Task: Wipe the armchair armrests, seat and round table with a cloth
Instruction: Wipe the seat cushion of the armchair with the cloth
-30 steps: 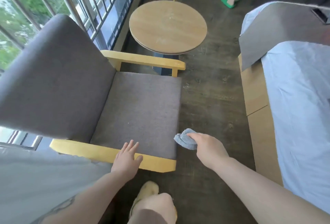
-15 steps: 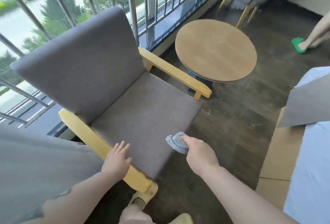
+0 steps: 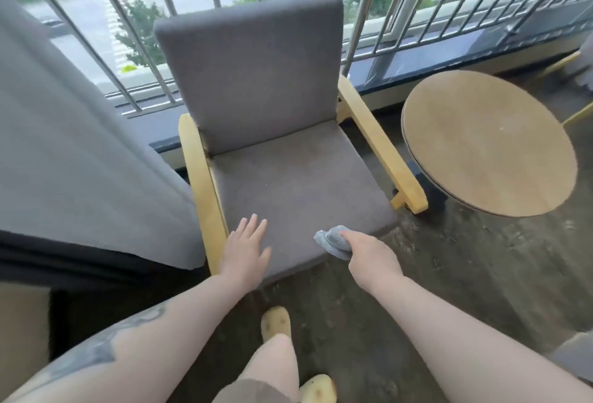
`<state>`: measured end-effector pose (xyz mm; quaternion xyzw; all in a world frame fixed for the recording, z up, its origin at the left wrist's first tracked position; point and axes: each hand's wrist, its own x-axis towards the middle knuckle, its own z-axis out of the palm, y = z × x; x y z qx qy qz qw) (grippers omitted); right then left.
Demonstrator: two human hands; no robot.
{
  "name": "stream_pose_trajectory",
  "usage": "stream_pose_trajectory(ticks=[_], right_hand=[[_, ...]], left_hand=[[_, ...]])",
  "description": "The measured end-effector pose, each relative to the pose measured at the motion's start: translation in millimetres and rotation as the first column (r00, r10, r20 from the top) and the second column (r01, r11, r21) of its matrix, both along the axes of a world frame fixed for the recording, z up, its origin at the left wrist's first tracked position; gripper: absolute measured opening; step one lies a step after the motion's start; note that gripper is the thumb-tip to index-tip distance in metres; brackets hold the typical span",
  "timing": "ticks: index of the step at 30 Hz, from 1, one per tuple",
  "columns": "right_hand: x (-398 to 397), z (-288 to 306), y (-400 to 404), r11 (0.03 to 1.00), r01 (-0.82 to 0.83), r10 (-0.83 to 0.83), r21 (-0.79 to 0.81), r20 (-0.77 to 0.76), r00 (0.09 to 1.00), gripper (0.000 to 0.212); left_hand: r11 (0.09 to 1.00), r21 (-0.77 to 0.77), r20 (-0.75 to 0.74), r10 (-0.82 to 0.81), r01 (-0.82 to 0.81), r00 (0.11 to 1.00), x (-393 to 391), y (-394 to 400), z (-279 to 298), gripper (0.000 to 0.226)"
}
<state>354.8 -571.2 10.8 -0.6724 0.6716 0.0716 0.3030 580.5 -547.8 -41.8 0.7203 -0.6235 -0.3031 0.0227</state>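
Observation:
A grey cushioned armchair [image 3: 282, 178] with yellow wooden armrests faces me. Its left armrest [image 3: 199, 184] and right armrest [image 3: 382, 149] run along the seat's sides. My left hand [image 3: 247, 251] lies flat with fingers spread on the seat's front left corner. My right hand [image 3: 372, 258] holds a bunched grey-blue cloth [image 3: 332, 239] at the seat's front right edge. A round wooden table [image 3: 487, 142] stands to the right of the chair, apart from both hands.
A grey curtain [image 3: 80, 152] hangs close to the chair's left side. Metal window bars [image 3: 369, 1] and a dark sill run behind the chair. Part of another chair [image 3: 580, 65] shows at the far right. My feet in yellow slippers [image 3: 276, 322] stand on the dark floor.
My view has swung round so the chair now faces me squarely. My left hand has shifted from the left armrest onto the seat. The right hand still holds the cloth at the seat's front.

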Motion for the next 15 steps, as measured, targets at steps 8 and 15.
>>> stream_pose_trajectory(ticks=[8, 15], right_hand=[[29, -44, -65, 0.990, -0.140, 0.140, 0.028, 0.004, 0.990, 0.061], [44, -95, -117, 0.976, -0.205, 0.202, 0.080, 0.036, 0.979, 0.065]], left_hand=[[0.987, 0.018, 0.013, 0.161, -0.161, 0.987, 20, -19, -34, 0.057], [0.969, -0.001, 0.101, 0.247, -0.248, 0.964, 44, -37, -76, 0.057]])
